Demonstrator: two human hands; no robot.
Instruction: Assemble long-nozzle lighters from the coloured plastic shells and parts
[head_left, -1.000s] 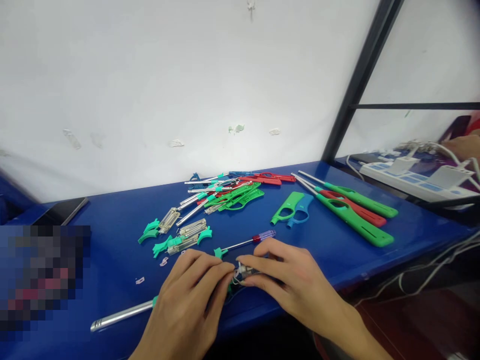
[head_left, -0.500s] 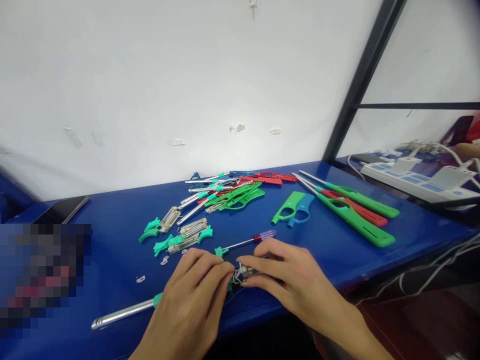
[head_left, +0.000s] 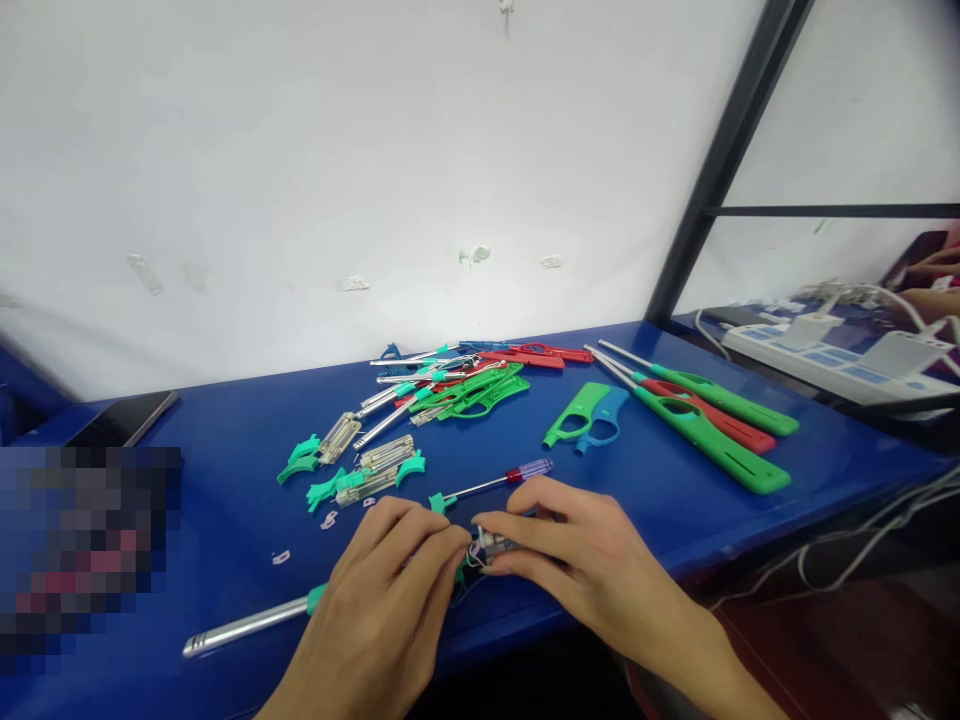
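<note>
My left hand (head_left: 397, 590) is closed around the body of a long-nosed gas lighter (head_left: 251, 628). Its silver tube and green collar stick out to the left, while the rest lies under the hand. Between finger and thumb, my right hand (head_left: 581, 550) pinches a small clear lighter tank (head_left: 495, 545) with a white wire at its end. The fingertips of both hands nearly meet around that end, and the exact contact is hidden. Just beyond them lies a screwdriver (head_left: 517, 474) with a purple and red handle, its tip by a green trigger piece (head_left: 441, 503).
Loose clear tanks (head_left: 386, 455), green triggers (head_left: 300, 462) and small pale clips (head_left: 281, 557) lie left of centre. Behind is a pile of lighter shells (head_left: 480, 390). Several whole lighters (head_left: 720, 445) rest at right, near a power strip (head_left: 832, 360). A phone (head_left: 124, 420) lies at left.
My left fingertips have shifted very slightly toward the tank's wired end. My right hand keeps its pinch almost unmoved. At the far right edge, more of another person's hand shows.
</note>
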